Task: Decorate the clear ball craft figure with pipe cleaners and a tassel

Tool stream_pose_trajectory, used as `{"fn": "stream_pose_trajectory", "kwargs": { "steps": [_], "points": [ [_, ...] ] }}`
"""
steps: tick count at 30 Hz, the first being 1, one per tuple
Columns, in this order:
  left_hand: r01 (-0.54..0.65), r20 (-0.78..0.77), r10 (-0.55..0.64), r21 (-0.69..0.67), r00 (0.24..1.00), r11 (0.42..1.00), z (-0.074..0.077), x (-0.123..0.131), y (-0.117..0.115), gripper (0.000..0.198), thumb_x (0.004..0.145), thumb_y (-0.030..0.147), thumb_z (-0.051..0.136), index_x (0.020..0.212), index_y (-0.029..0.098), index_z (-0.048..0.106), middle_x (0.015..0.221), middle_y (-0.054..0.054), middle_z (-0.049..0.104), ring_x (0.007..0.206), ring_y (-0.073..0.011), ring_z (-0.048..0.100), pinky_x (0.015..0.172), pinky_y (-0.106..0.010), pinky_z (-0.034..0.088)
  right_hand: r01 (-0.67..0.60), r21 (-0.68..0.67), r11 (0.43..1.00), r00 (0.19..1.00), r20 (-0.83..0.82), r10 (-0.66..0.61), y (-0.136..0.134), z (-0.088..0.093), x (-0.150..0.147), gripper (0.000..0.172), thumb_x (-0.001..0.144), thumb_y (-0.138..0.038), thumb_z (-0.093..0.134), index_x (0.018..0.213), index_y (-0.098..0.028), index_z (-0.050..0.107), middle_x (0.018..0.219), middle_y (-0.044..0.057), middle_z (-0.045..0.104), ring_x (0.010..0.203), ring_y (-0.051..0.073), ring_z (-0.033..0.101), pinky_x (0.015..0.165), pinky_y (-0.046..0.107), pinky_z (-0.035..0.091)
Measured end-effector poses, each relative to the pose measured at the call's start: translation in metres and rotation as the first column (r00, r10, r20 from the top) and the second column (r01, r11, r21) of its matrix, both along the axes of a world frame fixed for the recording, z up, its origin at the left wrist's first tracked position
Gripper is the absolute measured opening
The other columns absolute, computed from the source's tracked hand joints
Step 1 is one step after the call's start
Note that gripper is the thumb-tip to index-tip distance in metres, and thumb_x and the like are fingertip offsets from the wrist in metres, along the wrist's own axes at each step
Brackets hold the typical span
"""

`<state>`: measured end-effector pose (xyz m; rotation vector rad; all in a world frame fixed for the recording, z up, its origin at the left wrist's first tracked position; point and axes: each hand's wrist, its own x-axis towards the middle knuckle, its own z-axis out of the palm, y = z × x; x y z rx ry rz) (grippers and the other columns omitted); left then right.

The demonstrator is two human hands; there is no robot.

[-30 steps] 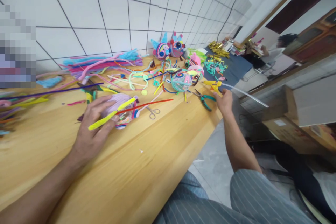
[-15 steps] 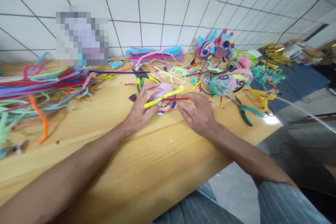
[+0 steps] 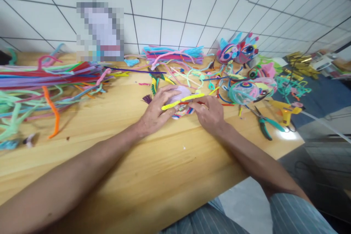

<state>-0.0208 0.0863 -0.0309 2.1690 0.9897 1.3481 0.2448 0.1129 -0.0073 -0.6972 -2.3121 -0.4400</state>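
Left hand [image 3: 155,115] is cupped round the ball [image 3: 181,92], a lilac yarn one, fingers curled over its near side and gripping it against the table [image 3: 137,168]. A yellow stem [image 3: 182,101] lies across those fingers and the ball front, tilted up to the right. Right hand [image 3: 210,113] is just beside it, fingertips at the ball's right edge where the yellow stem's end and a red stem [image 3: 192,103] meet. I can't tell whether it's pinching anything or only touching. The ball sits mid-table, between both hands.

Further out on the right: a finished yarn figure [image 3: 245,91], then pliers [image 3: 264,124] and a yellow glue gun [image 3: 285,109] near the table edge. Two more figures [image 3: 238,49] stand at the tiled wall. On the left, well apart, there's a big stem pile [image 3: 41,80], with one orange stem [image 3: 53,111] loose in front of it.
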Motion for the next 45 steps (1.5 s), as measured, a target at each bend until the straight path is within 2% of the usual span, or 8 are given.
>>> {"fn": "stream_pose_trajectory", "kwargs": {
  "steps": [3,9,15,20,25,29,34,45],
  "points": [
    [0.001,0.014,-0.001,0.008,1.000,1.000,0.001,0.001,0.000,0.039,0.115,0.041,0.062,0.152,0.028,0.059,0.162,-0.015,0.062,0.154,-0.0294,0.060,0.129,-0.057,0.051,0.010,-0.037,0.999,1.000,0.002,-0.010,-0.001,-0.002,0.000,0.033,0.109,-0.011,0.059,0.114,-0.031,0.084,0.111,0.003,0.085,0.097,0.020,0.075,0.084,0.035,0.056],
    [0.000,0.021,0.000,0.012,1.000,1.000,0.001,0.002,0.000,0.038,0.116,0.042,0.061,0.151,0.028,0.059,0.162,-0.015,0.062,0.153,-0.0293,0.060,0.129,-0.057,0.051,-0.007,-0.137,0.991,0.998,-0.070,-0.002,0.000,-0.008,-0.002,0.035,0.108,-0.014,0.062,0.125,-0.035,0.086,0.115,0.003,0.085,0.100,0.021,0.077,0.086,0.036,0.060],
    [-0.001,0.024,0.001,0.008,1.000,1.000,-0.001,0.001,0.002,0.039,0.115,0.045,0.060,0.151,0.030,0.059,0.161,-0.014,0.063,0.153,-0.0298,0.060,0.129,-0.059,0.050,-0.013,-0.025,1.000,0.995,-0.098,0.010,0.001,-0.005,-0.005,0.037,0.108,-0.012,0.060,0.124,-0.034,0.085,0.109,0.002,0.083,0.095,0.019,0.074,0.083,0.034,0.056],
    [-0.003,0.031,0.002,0.022,1.000,1.000,-0.004,0.001,0.004,0.039,0.115,0.046,0.060,0.150,0.030,0.059,0.159,-0.014,0.064,0.154,-0.0301,0.059,0.130,-0.060,0.049,0.032,-0.005,0.999,0.997,-0.069,-0.033,-0.004,0.001,-0.009,0.038,0.107,-0.012,0.060,0.127,-0.034,0.083,0.109,0.003,0.079,0.101,0.021,0.070,0.090,0.038,0.050],
    [-0.011,0.042,0.009,0.033,0.999,0.999,-0.007,0.003,0.006,0.040,0.115,0.048,0.059,0.150,0.029,0.058,0.159,-0.014,0.063,0.156,-0.0310,0.056,0.130,-0.062,0.048,0.106,0.083,0.991,0.994,-0.037,-0.103,-0.013,0.007,-0.014,0.037,0.104,-0.010,0.064,0.132,-0.031,0.077,0.114,0.005,0.079,0.108,0.023,0.069,0.095,0.041,0.047],
    [-0.021,0.030,0.021,0.022,0.999,1.000,-0.005,0.003,0.005,0.041,0.115,0.050,0.057,0.150,0.028,0.060,0.159,-0.015,0.064,0.155,-0.0317,0.057,0.130,-0.063,0.048,0.081,0.001,0.997,0.997,0.014,-0.081,-0.018,0.009,-0.016,0.040,0.105,-0.010,0.061,0.140,-0.027,0.071,0.120,0.008,0.081,0.110,0.025,0.071,0.095,0.042,0.050],
    [-0.027,0.021,0.027,0.022,0.999,0.999,-0.003,0.004,0.004,0.040,0.116,0.048,0.057,0.151,0.028,0.059,0.159,-0.014,0.064,0.155,-0.0311,0.057,0.130,-0.062,0.048,0.001,0.021,1.000,1.000,-0.008,-0.001,-0.023,0.012,-0.022,0.045,0.104,-0.006,0.059,0.146,-0.022,0.064,0.122,0.011,0.082,0.111,0.025,0.074,0.098,0.040,0.057],
    [-0.040,0.032,0.039,0.038,0.999,0.998,-0.005,0.005,0.004,0.041,0.117,0.050,0.055,0.151,0.030,0.059,0.160,-0.014,0.064,0.153,-0.0309,0.059,0.129,-0.061,0.050,0.021,-0.069,0.997,0.999,0.028,-0.019,-0.027,0.010,-0.022,0.051,0.101,-0.008,0.063,0.150,-0.024,0.066,0.127,0.013,0.079,0.114,0.028,0.074,0.100,0.045,0.063]
  ]
}}
